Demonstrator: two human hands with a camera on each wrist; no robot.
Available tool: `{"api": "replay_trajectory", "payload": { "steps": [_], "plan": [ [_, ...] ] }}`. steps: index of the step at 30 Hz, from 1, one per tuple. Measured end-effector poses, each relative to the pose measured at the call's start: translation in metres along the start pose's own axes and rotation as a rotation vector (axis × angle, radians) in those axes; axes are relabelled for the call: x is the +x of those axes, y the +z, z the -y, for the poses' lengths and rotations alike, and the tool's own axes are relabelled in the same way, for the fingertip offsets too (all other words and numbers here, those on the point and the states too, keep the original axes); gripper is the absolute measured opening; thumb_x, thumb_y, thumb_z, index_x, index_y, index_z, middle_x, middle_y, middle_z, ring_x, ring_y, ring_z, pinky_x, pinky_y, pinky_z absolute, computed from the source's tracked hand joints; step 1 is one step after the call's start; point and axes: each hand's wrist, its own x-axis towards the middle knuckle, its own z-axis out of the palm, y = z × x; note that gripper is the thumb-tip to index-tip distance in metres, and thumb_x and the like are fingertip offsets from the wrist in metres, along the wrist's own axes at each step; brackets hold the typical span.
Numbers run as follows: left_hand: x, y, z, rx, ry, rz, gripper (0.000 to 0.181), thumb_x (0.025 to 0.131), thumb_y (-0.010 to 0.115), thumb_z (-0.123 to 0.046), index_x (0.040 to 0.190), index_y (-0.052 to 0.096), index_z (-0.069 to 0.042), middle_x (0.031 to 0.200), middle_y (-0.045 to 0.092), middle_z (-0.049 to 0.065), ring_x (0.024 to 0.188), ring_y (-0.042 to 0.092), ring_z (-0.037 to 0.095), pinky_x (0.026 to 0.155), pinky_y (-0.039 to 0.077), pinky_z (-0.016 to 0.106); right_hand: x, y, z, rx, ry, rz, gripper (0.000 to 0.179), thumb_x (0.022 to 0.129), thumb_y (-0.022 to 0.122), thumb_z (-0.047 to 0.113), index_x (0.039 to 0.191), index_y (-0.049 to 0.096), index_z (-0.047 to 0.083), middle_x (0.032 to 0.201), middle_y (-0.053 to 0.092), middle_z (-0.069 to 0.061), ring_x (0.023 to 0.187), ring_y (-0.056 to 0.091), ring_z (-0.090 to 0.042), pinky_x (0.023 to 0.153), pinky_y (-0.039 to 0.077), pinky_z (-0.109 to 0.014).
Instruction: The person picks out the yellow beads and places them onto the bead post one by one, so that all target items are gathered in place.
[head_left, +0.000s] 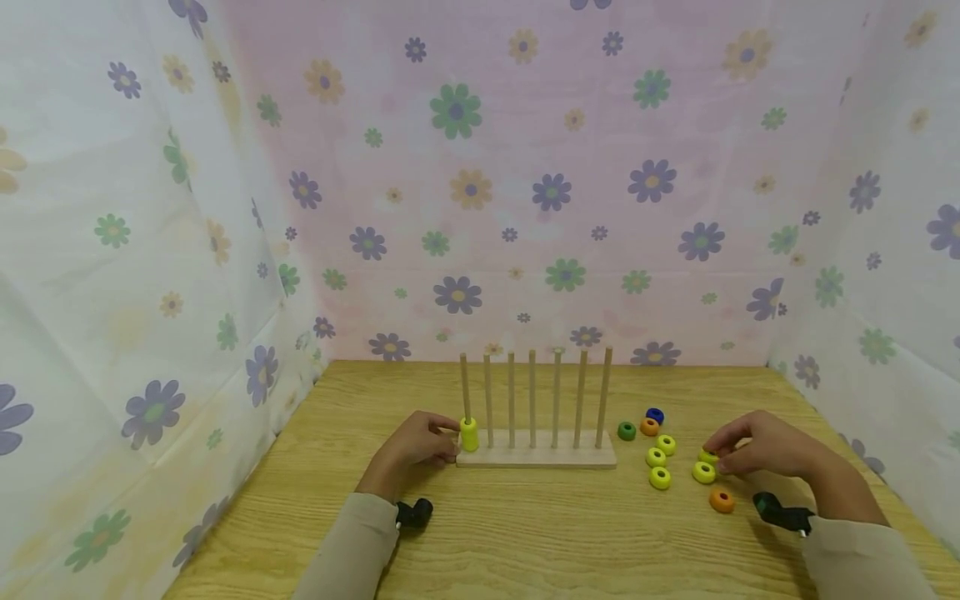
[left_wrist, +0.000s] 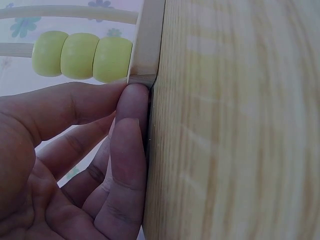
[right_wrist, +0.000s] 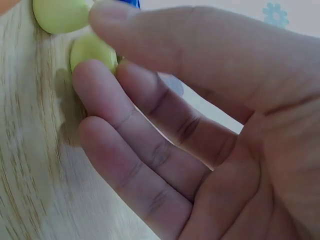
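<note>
A pale wooden peg stand (head_left: 537,458) carries several upright pegs in a row. Three yellow beads (left_wrist: 80,56) are stacked on its leftmost peg. At the left end of the stand's base, my left hand (head_left: 415,442) holds on with its fingertips, right at the base's corner in the left wrist view. Over to the right, my right hand (head_left: 772,454) reaches down to a loose yellow bead (right_wrist: 91,51), thumb and fingers spread about it. The fingertips lie right at that bead and partly hide it. A second yellow bead (head_left: 703,479) lies just in front.
Between the stand and my right hand lie three more yellow beads (head_left: 660,484), a green bead (head_left: 626,437), an orange bead (head_left: 649,432) and a blue bead (head_left: 655,411). Another orange bead (head_left: 722,507) lies nearer the front. Flowered cloth (head_left: 517,275) encloses the wooden table (head_left: 540,542).
</note>
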Motion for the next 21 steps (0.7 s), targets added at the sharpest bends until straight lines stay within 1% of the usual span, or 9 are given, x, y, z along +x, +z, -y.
{"api": "replay_trajectory", "payload": {
  "steps": [5, 7, 10, 15, 21],
  "plan": [
    [0.0, 0.0, 0.001, -0.002, -0.007, 0.001, 0.048, 0.088, 0.075, -0.006, 0.135, 0.067, -0.001, 0.096, 0.075, 0.014, 0.076, 0.073, 0.019, 0.07, 0.062, 0.035, 0.002, 0.002, 0.001, 0.007, -0.009, 0.009, 0.037, 0.092, 0.077, 0.011, 0.123, 0.07, -0.008, 0.096, 0.07, -0.01, 0.078, 0.061, -0.008, 0.067, 0.055, -0.029],
    [0.0, 0.0, 0.001, 0.001, -0.008, 0.001, 0.047, 0.088, 0.075, -0.006, 0.135, 0.067, -0.001, 0.096, 0.074, 0.013, 0.076, 0.074, 0.019, 0.071, 0.062, 0.035, 0.003, 0.002, 0.002, 0.008, -0.004, 0.007, 0.038, 0.091, 0.077, 0.009, 0.124, 0.07, -0.009, 0.091, 0.069, -0.009, 0.075, 0.059, -0.008, 0.066, 0.053, -0.028],
    [0.001, -0.001, 0.002, 0.005, -0.006, 0.002, 0.047, 0.089, 0.074, -0.006, 0.135, 0.067, -0.001, 0.097, 0.074, 0.013, 0.077, 0.074, 0.018, 0.071, 0.062, 0.034, 0.004, 0.003, 0.003, -0.005, 0.012, -0.005, 0.037, 0.09, 0.078, 0.009, 0.123, 0.071, -0.008, 0.088, 0.067, -0.009, 0.073, 0.057, -0.008, 0.065, 0.05, -0.028],
    [0.002, -0.001, 0.003, 0.004, -0.001, 0.004, 0.047, 0.089, 0.074, -0.006, 0.135, 0.067, -0.001, 0.096, 0.075, 0.013, 0.077, 0.074, 0.018, 0.071, 0.062, 0.035, 0.008, 0.006, 0.006, -0.054, 0.043, -0.029, 0.035, 0.088, 0.081, 0.013, 0.119, 0.074, -0.002, 0.086, 0.066, -0.006, 0.072, 0.055, -0.008, 0.066, 0.047, -0.027],
    [0.002, -0.001, 0.004, 0.012, 0.0, 0.009, 0.048, 0.088, 0.074, -0.006, 0.135, 0.067, -0.001, 0.095, 0.075, 0.012, 0.076, 0.073, 0.018, 0.07, 0.062, 0.034, 0.012, 0.01, 0.01, -0.061, 0.048, -0.012, 0.029, 0.088, 0.081, 0.014, 0.113, 0.075, 0.0, 0.082, 0.064, -0.004, 0.07, 0.055, -0.011, 0.065, 0.046, -0.028]
  ]
}}
